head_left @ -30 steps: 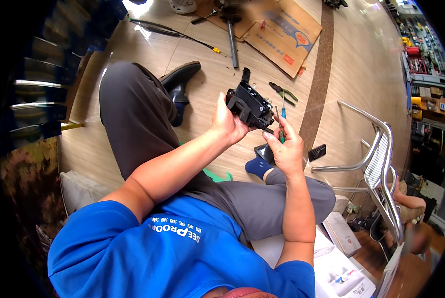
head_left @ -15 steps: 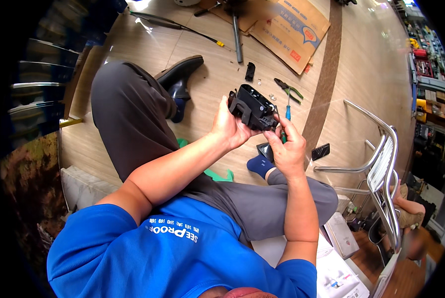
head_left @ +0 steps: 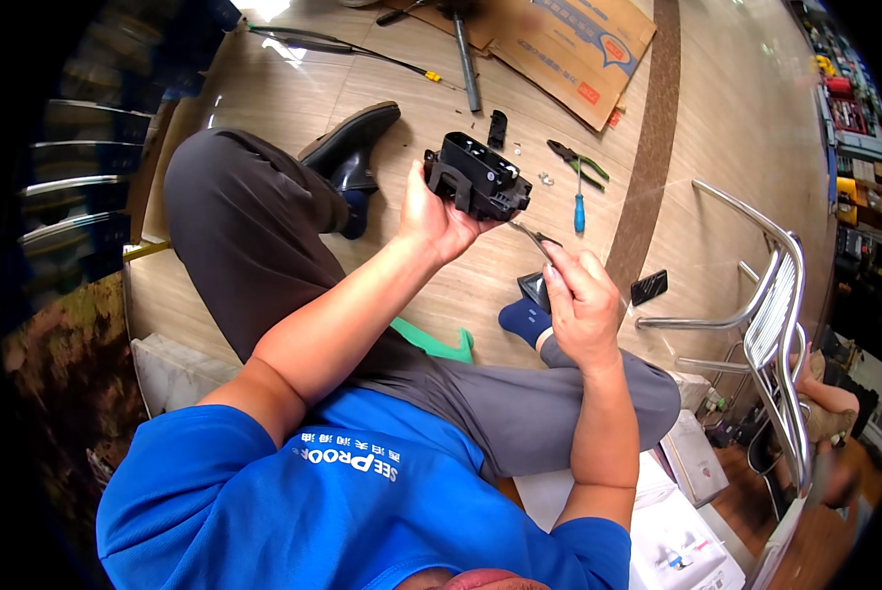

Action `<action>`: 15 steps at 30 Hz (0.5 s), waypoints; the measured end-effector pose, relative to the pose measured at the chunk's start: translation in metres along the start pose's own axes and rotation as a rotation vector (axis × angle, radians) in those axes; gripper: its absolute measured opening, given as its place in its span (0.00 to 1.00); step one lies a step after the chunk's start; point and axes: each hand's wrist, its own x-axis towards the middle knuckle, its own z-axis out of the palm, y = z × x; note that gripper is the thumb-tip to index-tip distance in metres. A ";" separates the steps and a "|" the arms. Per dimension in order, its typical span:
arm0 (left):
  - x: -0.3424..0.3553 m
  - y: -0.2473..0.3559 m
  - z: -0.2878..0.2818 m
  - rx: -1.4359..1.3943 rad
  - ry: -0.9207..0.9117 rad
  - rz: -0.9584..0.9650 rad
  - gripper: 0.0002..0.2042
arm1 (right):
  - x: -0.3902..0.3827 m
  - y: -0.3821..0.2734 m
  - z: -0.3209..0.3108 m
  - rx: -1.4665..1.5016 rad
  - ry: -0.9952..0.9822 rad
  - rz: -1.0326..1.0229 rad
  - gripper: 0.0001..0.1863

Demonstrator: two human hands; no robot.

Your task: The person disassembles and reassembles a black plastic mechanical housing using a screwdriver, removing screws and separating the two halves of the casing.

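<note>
My left hand [head_left: 439, 221] supports a black plastic housing [head_left: 476, 177] from below, its fingers curled round the near side. The housing is open-topped and tilted, with hollow compartments and a clip-like bracket on its side. Closed round a slim metal tool [head_left: 531, 232], my right hand [head_left: 585, 300] is just right of the housing. The tool's thin tip points at the housing's lower right corner; whether they touch I cannot tell. Its handle is hidden in my fist. On the floor beyond lie a small black plastic piece [head_left: 498, 129], green-handled pliers [head_left: 578, 162] and a blue-handled screwdriver [head_left: 579, 210].
Flattened cardboard [head_left: 583, 59] and a metal bar [head_left: 467, 64] lie farther off. A cable [head_left: 342, 47] stretches at upper left. To the right stand a metal-framed chair [head_left: 775, 324] and a black phone-like slab [head_left: 648, 287]. Small bits [head_left: 545, 179] lie beside the pliers.
My right hand has drawn back from the housing and now shows the slim tool's metal tip. My left hand has shifted the housing slightly left.
</note>
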 end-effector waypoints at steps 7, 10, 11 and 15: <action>0.001 -0.003 0.000 0.050 0.024 -0.007 0.37 | -0.001 -0.001 -0.002 -0.012 -0.016 -0.036 0.15; 0.000 -0.005 -0.001 0.072 0.023 0.000 0.36 | -0.001 0.001 -0.003 -0.023 -0.025 -0.037 0.15; 0.001 -0.005 -0.002 0.077 0.025 0.001 0.37 | -0.002 0.001 -0.003 -0.024 -0.028 -0.040 0.15; 0.001 -0.006 -0.002 0.126 0.038 -0.031 0.39 | -0.003 0.003 -0.002 -0.017 -0.042 -0.036 0.14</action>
